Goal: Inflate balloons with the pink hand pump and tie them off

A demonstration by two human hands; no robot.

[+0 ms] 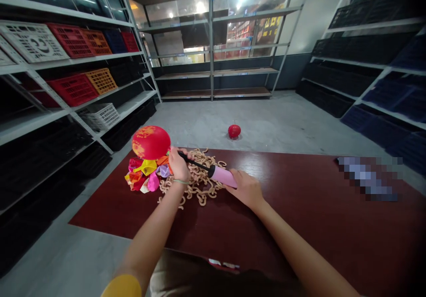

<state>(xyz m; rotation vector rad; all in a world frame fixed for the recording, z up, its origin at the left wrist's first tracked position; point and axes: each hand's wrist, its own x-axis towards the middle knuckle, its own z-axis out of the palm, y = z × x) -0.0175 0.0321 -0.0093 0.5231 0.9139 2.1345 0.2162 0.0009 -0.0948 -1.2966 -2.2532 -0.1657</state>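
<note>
Your left hand (179,166) is pinching the filled balloon (151,142), your right hand (246,189) gripping the pump (223,175); limp balloons (148,168) are seemingly awaiting air near the far-left corner of the worktop (293,195).

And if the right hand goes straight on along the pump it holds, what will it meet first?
Beyond the pink pump, the right hand would probably meet the left hand; the tan curled pieces seem to lie lower, but one view leaves depth unclear.
</note>
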